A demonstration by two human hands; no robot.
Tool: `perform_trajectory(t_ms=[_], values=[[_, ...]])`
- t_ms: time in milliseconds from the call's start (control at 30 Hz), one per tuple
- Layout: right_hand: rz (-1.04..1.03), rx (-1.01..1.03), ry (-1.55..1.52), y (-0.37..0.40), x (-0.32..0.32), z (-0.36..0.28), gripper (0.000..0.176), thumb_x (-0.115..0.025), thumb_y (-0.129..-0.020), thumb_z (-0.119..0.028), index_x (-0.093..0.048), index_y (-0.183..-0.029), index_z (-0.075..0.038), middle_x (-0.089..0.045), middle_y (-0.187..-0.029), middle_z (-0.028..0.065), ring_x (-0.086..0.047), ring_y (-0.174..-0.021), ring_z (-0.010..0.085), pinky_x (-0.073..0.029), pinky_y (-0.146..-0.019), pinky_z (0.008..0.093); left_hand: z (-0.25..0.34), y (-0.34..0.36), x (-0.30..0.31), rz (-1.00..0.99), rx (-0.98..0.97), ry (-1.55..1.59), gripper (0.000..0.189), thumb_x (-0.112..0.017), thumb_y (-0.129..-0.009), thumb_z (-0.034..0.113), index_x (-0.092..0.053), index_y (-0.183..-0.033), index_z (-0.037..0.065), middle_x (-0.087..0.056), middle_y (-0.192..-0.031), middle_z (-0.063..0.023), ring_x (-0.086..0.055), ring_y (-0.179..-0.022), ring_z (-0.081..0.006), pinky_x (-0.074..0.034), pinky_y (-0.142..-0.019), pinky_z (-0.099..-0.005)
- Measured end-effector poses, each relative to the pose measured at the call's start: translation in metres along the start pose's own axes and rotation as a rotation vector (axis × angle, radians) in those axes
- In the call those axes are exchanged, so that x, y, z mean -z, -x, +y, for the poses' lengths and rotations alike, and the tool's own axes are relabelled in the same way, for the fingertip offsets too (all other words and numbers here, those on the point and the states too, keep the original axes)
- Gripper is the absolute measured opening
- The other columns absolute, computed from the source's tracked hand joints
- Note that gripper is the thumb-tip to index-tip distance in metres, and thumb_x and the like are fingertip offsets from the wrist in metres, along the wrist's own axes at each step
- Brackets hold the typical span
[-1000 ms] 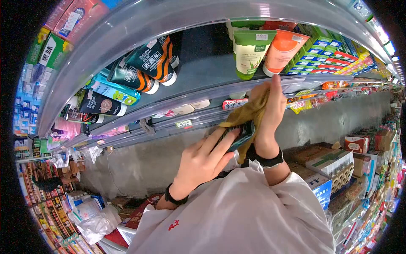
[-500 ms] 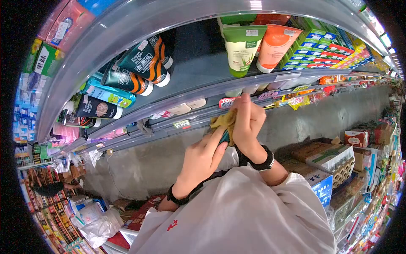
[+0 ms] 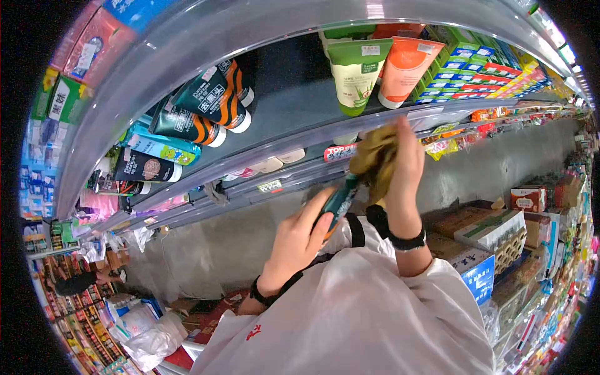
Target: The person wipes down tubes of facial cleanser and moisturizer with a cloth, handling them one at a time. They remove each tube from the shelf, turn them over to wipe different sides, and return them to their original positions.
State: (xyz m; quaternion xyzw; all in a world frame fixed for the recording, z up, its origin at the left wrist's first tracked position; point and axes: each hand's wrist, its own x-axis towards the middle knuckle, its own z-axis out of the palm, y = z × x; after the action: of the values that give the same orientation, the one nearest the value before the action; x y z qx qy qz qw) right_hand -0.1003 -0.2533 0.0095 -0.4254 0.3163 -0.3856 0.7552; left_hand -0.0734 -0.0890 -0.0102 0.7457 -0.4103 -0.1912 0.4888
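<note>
My left hand (image 3: 294, 242) is closed around a dark teal tube (image 3: 340, 203) with some orange on it, held tilted in front of my chest. To its right, my right hand (image 3: 406, 181) grips a crumpled yellow-brown cloth (image 3: 377, 159), slightly blurred, beside the tube's upper end. On the shelf (image 3: 281, 87) ahead lie dark tubes with orange stripes (image 3: 215, 100) at the left. A green tube (image 3: 357, 75) and an orange tube (image 3: 407, 70) stand further right.
Stacked small boxes (image 3: 472, 69) fill the shelf's right part. Cardboard cartons (image 3: 487, 228) are at the right, behind me. White plastic bags (image 3: 153, 337) lie at lower left, and another person (image 3: 78, 282) is in the aisle beyond.
My right hand has moved right and up with the cloth, away from my left hand. More of the dark teal tube now shows between them.
</note>
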Motion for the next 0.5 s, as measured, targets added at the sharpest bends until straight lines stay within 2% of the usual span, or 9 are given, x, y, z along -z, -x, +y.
perform_trajectory(t_ms=[33, 67, 133, 167, 233, 267, 333, 400, 500], values=[[0.008, 0.309, 0.396, 0.008, 0.001, 0.007, 0.039, -0.040, -0.087, -0.023, -0.043, -0.056, 0.001, -0.043, -0.048, 0.0001, -0.037, -0.042, 0.0113, -0.032, -0.043, 0.0260, -0.007, -0.001, 0.000, 0.014, -0.024, -0.085, 0.031, -0.046, -0.082, 0.015, -0.045, -0.111, 0.003, -0.057, -0.083, -0.0181, -0.055, -0.063, -0.0332, -0.044, -0.056, -0.0364], [-0.162, 0.297, 0.396, 0.009, 0.019, 0.037, 0.036, -0.041, -0.087, -0.018, -0.042, -0.057, 0.002, -0.040, -0.047, 0.0000, -0.033, -0.044, 0.0102, -0.028, -0.042, 0.0281, -0.011, -0.003, 0.001, 0.024, -0.051, -0.169, 0.031, -0.047, -0.082, 0.015, -0.045, -0.111, 0.003, -0.057, -0.082, -0.0180, -0.056, -0.062, -0.0328, -0.044, -0.054, -0.0361], [-0.234, 0.624, 0.574, 0.022, 0.008, 0.045, 0.038, -0.041, -0.087, -0.017, -0.040, -0.054, 0.001, -0.035, -0.046, -0.0002, -0.029, -0.044, 0.0079, -0.022, -0.041, 0.0284, -0.009, -0.008, 0.003, -0.006, -0.116, -0.211, 0.031, -0.049, -0.081, 0.015, -0.046, -0.109, 0.002, -0.057, -0.081, -0.0166, -0.056, -0.062, -0.0318, -0.044, -0.053, -0.0356], [-0.216, 0.623, 0.576, 0.026, 0.010, 0.046, 0.038, -0.041, -0.087, -0.017, -0.040, -0.054, 0.001, -0.035, -0.046, -0.0002, -0.029, -0.044, 0.0079, -0.022, -0.041, 0.0284, -0.009, -0.008, 0.004, -0.035, -0.156, -0.264, 0.031, -0.050, -0.080, 0.015, -0.046, -0.108, 0.002, -0.056, -0.080, -0.0160, -0.055, -0.062, -0.0312, -0.044, -0.053, -0.0355], [-0.109, 0.354, 0.420, 0.030, 0.014, 0.049, 0.044, -0.036, -0.089, -0.021, -0.049, -0.056, 0.004, -0.048, -0.052, 0.0031, -0.040, -0.048, 0.0076, -0.029, -0.045, 0.0231, -0.009, -0.013, 0.007, -0.070, -0.201, -0.319, 0.031, -0.050, -0.079, 0.015, -0.046, -0.107, 0.002, -0.056, -0.080, -0.0154, -0.055, -0.062, -0.0305, -0.044, -0.052, -0.0354], [-0.097, 0.351, 0.418, 0.030, 0.013, 0.050, 0.044, -0.036, -0.089, -0.021, -0.049, -0.056, 0.004, -0.048, -0.052, 0.0031, -0.040, -0.048, 0.0076, -0.029, -0.045, 0.0231, -0.006, -0.015, 0.009, -0.101, -0.223, -0.336, 0.031, -0.051, -0.079, 0.015, -0.046, -0.107, 0.002, -0.055, -0.079, -0.0148, -0.055, -0.062, -0.0303, -0.044, -0.052, -0.0356], [0.025, 0.454, 0.349, 0.026, 0.011, 0.050, 0.043, -0.035, -0.090, -0.020, -0.045, -0.054, 0.002, -0.045, -0.051, 0.0013, -0.036, -0.046, 0.0064, -0.026, -0.043, 0.0221, -0.007, -0.018, 0.012, -0.142, -0.255, -0.348, 0.031, -0.051, -0.079, 0.015, -0.046, -0.106, 0.002, -0.055, -0.079, -0.0142, -0.055, -0.063, -0.0301, -0.044, -0.052, -0.0358], [0.048, 0.455, 0.318, 0.023, 0.010, 0.052, 0.043, -0.036, -0.090, -0.020, -0.042, -0.053, 0.001, -0.042, -0.050, 0.0002, -0.032, -0.044, 0.0062, -0.025, -0.042, 0.0229, -0.013, -0.023, 0.014, -0.208, -0.267, -0.347, 0.032, -0.051, -0.079, 0.016, -0.046, -0.107, 0.003, -0.056, -0.079, -0.0136, -0.055, -0.065, -0.0291, -0.045, -0.052, -0.0361], [0.110, 0.472, 0.335, 0.020, 0.013, 0.060, 0.040, -0.038, -0.087, -0.012, -0.034, -0.049, 0.000, -0.030, -0.043, 0.0012, -0.023, -0.039, 0.0092, -0.018, -0.038, 0.0271, -0.017, -0.032, 0.019, -0.283, -0.271, -0.312, 0.031, -0.051, -0.079, 0.016, -0.046, -0.107, 0.004, -0.056, -0.079, -0.0144, -0.056, -0.065, -0.0288, -0.045, -0.053, -0.0364]])
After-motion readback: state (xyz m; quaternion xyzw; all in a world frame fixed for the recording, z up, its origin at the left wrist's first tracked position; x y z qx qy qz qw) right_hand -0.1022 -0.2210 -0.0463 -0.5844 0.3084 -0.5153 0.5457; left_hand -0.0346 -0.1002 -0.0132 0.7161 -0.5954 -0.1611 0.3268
